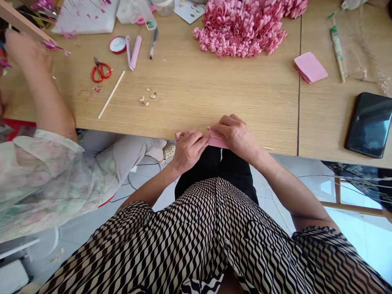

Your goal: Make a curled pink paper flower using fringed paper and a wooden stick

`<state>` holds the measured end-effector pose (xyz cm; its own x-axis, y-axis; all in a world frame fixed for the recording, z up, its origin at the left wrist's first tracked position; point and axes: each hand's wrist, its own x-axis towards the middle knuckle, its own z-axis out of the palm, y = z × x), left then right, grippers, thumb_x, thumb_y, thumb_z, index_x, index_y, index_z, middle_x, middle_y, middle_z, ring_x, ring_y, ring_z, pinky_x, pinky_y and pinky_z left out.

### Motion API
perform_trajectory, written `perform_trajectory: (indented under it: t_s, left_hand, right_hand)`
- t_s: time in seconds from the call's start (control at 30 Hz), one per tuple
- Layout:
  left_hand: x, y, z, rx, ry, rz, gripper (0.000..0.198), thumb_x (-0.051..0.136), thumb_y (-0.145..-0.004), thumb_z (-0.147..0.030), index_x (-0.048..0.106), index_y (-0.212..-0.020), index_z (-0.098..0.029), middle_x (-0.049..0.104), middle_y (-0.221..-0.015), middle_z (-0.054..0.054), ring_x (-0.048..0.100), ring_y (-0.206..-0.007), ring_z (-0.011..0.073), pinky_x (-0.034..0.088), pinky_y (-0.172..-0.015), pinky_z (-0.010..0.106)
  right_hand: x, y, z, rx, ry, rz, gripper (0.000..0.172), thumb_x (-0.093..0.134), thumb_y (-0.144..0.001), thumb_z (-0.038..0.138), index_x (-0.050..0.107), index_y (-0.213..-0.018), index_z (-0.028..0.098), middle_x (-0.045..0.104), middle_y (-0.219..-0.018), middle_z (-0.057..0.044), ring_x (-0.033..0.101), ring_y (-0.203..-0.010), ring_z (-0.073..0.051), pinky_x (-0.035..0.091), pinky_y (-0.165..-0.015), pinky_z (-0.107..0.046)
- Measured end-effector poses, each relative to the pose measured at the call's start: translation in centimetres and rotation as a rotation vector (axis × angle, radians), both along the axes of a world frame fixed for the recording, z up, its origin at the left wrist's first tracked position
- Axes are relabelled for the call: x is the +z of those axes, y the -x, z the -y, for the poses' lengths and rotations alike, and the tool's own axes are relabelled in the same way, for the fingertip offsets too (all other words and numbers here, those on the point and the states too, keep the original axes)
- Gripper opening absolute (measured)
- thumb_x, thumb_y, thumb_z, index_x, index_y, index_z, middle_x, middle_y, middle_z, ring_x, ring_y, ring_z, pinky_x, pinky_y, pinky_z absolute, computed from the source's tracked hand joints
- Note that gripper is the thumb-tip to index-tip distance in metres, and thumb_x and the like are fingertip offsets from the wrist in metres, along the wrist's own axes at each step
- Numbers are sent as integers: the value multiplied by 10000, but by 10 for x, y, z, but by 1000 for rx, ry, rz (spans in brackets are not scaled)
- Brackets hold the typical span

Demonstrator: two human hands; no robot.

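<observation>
A piece of pink paper (218, 142) stretches between my two hands at the table's front edge. My left hand (189, 150) grips its left end, with thumb and fingers pressed together. On the other end, my right hand (235, 134) pinches the paper from above, its fingers bent. A small pink curl or fold shows at the top edge between the fingertips; its detail is too small to make out. Part of the paper is hidden under my right fingers. A thin pale stick (268, 148) lies by my right wrist.
A heap of curled pink paper flowers (241, 32) lies at the back. A pink paper stack (310, 67) and a black phone (369, 124) are right. Red-handled scissors (101, 72), tape (118, 45) and a stick (112, 94) lie left, near a co-worker's arm (50, 94).
</observation>
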<state>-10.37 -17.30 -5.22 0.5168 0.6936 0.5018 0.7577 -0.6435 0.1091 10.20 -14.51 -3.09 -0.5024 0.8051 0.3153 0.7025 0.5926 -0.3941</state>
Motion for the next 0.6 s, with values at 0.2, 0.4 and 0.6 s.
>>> perform_trajectory:
  t_s: [0.2, 0.4, 0.6]
  left_hand:
    - [3, 1, -11, -36, 58, -62, 338, 447, -997, -428, 656, -1183, -239, 712, -976, 60, 609, -978, 211, 276, -803, 403]
    - [5, 4, -11, -77, 66, -55, 354, 430, -1004, -424, 651, -1200, -228, 697, -974, 53, 595, -967, 207, 262, -809, 396]
    - [7, 3, -8, -46, 120, -78, 365, 419, -1007, -425, 636, -1231, -234, 688, -1009, 52, 589, -984, 206, 266, -820, 400]
  right_hand:
    - [4, 0, 0, 8, 18, 78, 357, 385, -1002, 344, 710, -1017, 196, 622, -930, -85, 465, -829, -182, 362, -728, -319]
    - [8, 1, 1, 2, 37, 91, 364, 387, -1000, 345, 712, -981, 183, 625, -929, -90, 463, -833, -189, 346, -713, -317]
    - [6, 2, 0, -10, 41, 69, 383, 382, -1000, 357, 720, -947, 184, 628, -919, -92, 477, -824, -190, 356, -712, -317]
